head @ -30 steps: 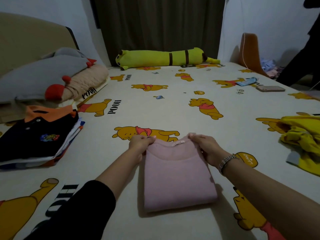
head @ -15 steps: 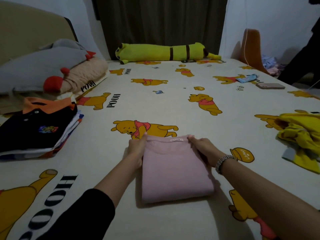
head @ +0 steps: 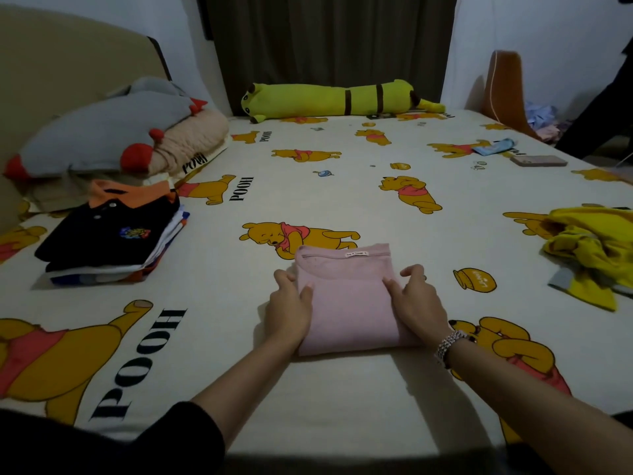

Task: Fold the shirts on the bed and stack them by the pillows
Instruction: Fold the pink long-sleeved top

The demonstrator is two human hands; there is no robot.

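We hold the folded pink shirt between our left hand and right hand, both gripping its side edges, near the bed's near edge.

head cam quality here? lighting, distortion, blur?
Head view: dim and flat, with soft shadows under the forearms and beside the pink shirt; wide-angle bowing curves the near edge of the bed; corners darken; left hand and right hand sharp enough, the shirt's label text unreadable.

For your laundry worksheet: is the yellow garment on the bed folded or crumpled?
Crumpled: the yellow garment lies in a loose, bunched heap with uneven creases.
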